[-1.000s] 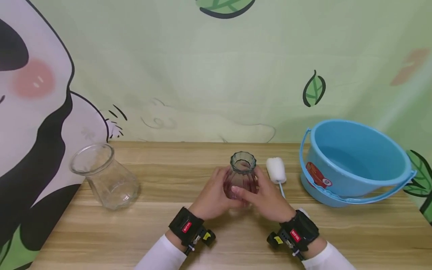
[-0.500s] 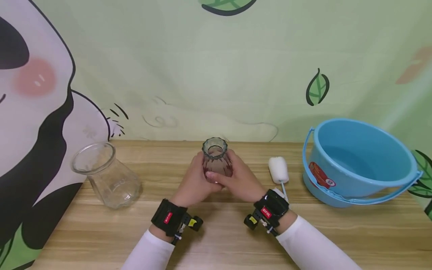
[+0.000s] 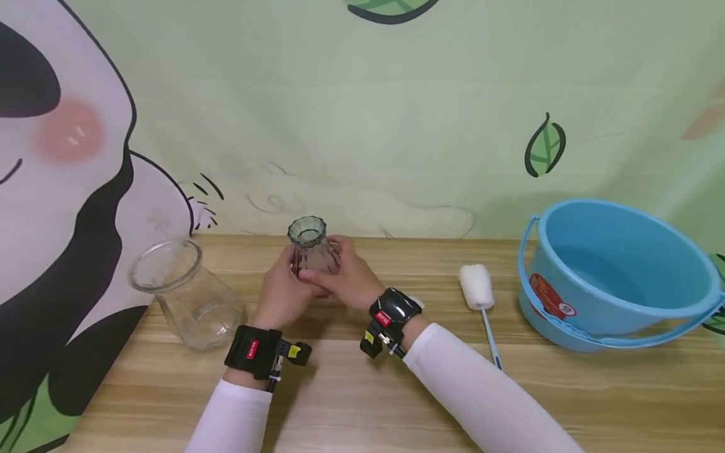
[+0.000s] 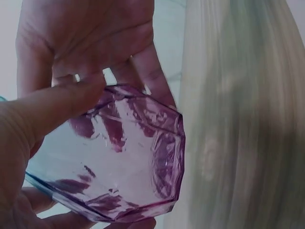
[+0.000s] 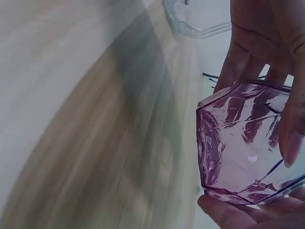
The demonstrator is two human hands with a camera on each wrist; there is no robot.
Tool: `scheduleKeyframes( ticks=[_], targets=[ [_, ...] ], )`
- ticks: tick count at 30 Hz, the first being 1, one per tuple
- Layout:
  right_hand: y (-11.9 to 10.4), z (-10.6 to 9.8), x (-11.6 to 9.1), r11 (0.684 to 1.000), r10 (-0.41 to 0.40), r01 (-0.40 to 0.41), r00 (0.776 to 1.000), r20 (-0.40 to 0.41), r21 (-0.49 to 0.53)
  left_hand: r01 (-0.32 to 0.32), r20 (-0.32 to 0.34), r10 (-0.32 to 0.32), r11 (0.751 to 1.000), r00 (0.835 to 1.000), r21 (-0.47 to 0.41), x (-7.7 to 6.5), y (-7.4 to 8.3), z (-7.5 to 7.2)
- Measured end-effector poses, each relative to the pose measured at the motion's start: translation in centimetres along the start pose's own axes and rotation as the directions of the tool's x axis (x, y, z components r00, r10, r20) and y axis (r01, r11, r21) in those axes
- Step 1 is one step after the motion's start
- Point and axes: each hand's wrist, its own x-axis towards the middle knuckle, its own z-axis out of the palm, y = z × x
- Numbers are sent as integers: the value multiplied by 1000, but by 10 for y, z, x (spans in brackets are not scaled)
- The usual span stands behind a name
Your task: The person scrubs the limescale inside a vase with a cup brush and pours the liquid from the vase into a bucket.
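Observation:
A small faceted glass vase, purple below and bluish-grey at its scalloped rim, is held upright between both hands. My left hand grips its left side, and my right hand grips the right, its thumb across the front. Both wrist views show fingers curled round the purple glass, whose base appears lifted off the wooden table. Just left of my left hand stands a larger clear glass jar with a wide rim.
On the right lies a white sponge brush, its blue handle partly hidden by the right sleeve. Beyond it stands a light blue bucket with its handle down. The wooden table ends against a printed backdrop.
Both hands have carried the vase leftward and slightly toward the backdrop, closer to the clear jar. The head view has shifted a little. Jar, brush and bucket stay put.

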Motion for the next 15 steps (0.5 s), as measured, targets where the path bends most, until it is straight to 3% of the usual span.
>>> scheduleKeyframes(
  ticks=[8,15],
  targets=[
    [-4,21,26,999,-31,32,999,25,-30,45,-102,-43,999,994,15,8,-17,-8],
    [-8,43,44,985,-72,81,995,63,-150,73,-188,-72,997,980,-2,10,-34,-15]
  ],
)
